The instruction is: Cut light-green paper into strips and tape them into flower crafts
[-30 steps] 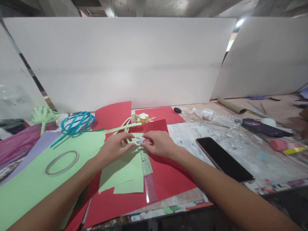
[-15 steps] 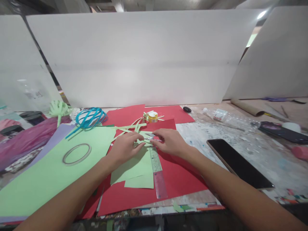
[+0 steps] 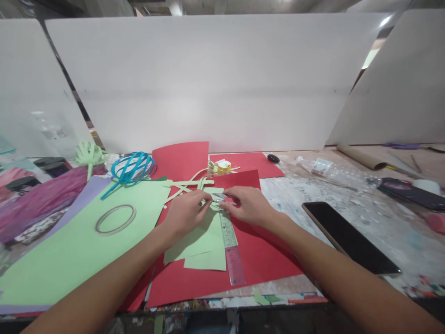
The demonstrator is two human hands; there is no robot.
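Clock directions run from where the hands meet, with twelve straight ahead. Nearest, at five o'clock, pale green paper scraps (image 3: 262, 297) lie on the table's paint-stained front edge. A large red card sheet (image 3: 184, 290) spreads at six, bearing two overlapping pale green paper pieces (image 3: 206, 260) at seven. A narrow see-through plastic ruler (image 3: 236, 269) runs from just below the hands toward six, the red showing through its near end.

The right hand (image 3: 251, 204) pinches a small, slim silvery object (image 3: 219, 200) between thumb and fingers, above the papers. The left hand (image 3: 187, 211) faces it, thumb and fingertips drawn together at the object's end; the spot is too blurred to tell what the object is, or whether the left fingers grip it.

A black-screened phone (image 3: 351, 237) lies at four. At nine, a thin grey tape ring (image 3: 116, 230) rests on a broad pale green sheet (image 3: 59, 255).

Farther off, a ball of bright blue woven strips (image 3: 131, 168) sits at ten, a small yellow round tub (image 3: 223, 170) at twelve, and a clear plastic bottle (image 3: 335, 172) on its side at two. Behind stands a tall white panel (image 3: 208, 79).
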